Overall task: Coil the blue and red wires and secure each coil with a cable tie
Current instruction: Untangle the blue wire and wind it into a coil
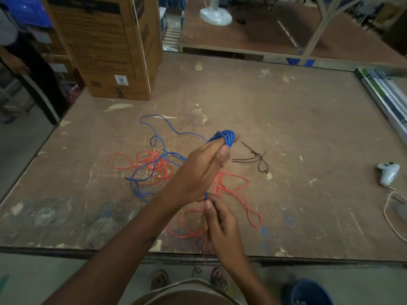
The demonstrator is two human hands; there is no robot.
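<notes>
**Winding the blue wire, red one still a mess**

Wrapping the blue wire (154, 137) round the left hand (198, 172) seems to be the method here. That hand is held up over the bench (308, 119) with its fingers (224, 151) together and stretched forward, and a bundle of blue loops (226, 136) sits round the tips, so the hand is basically acting as a spool. Makes sense, since every turn comes out the same size that way.

The right hand (222, 225) is lower and nearer the body, pinching a blue strand between thumb and fingertips just under the left wrist. My guess is it's feeding the wire and keeping tension so the loops don't slip off.

Plenty of blue is still trailing loose over the bench to the left, tangled up with the red wire (141, 166), which lies uncoiled, partly under the hands and partly off to the left. I'd expect that tangle to snag before the blue is fully wound.

Black cable ties (253, 158) are lying just right of the left hand, within easy reach for when the coil's done. A cardboard box (105, 45) stands at the far left corner and a white game controller (388, 172) sits at the right edge.
</notes>
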